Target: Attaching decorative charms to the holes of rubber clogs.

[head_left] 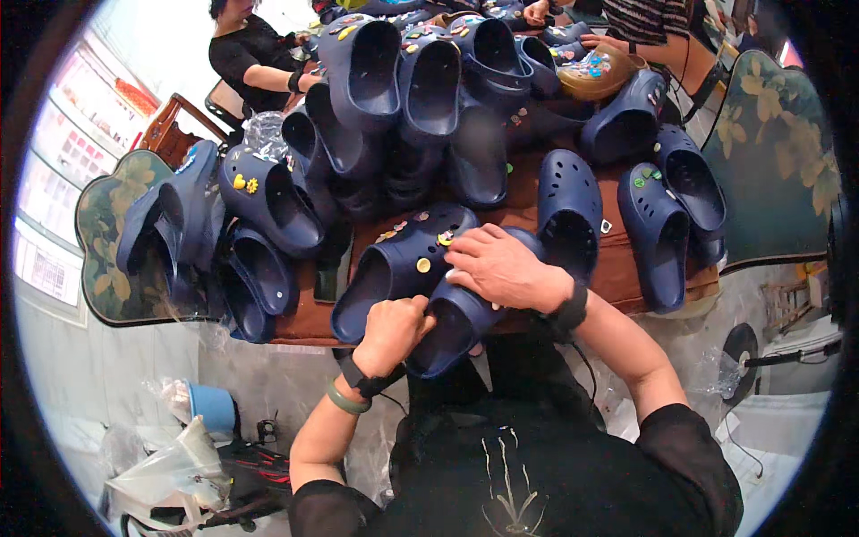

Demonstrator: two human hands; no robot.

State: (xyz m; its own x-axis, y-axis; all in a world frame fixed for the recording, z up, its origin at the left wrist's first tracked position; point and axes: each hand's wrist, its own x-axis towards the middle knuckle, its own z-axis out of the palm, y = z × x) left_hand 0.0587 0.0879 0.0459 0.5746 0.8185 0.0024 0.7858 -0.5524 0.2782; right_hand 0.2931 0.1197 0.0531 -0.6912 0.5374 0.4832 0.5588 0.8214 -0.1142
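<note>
A dark blue clog (pixel 445 333) lies tilted at the table's near edge, its heel opening toward me. My left hand (pixel 394 333) is closed on its left rim, thumb toward the opening. Across the toe lies my right hand (pixel 506 268), fingers bent over the left side of the upper; what its fingertips press on is hidden. Touching it on the left is another dark blue clog (pixel 371 285) with several charms, among them a round yellow charm (pixel 423 265). Right of my right hand stands a plain dark blue clog (pixel 570 201) with open holes.
Piled dark blue clogs (pixel 362 76) rise at the back, with a tan clog (pixel 604 73) among them. More clogs (pixel 656 237) lie right, others left (pixel 250 277). A small white piece (pixel 606 227) rests on the brown tabletop (pixel 617 268). Two people work across the table. A blue bucket (pixel 211 408) stands lower left.
</note>
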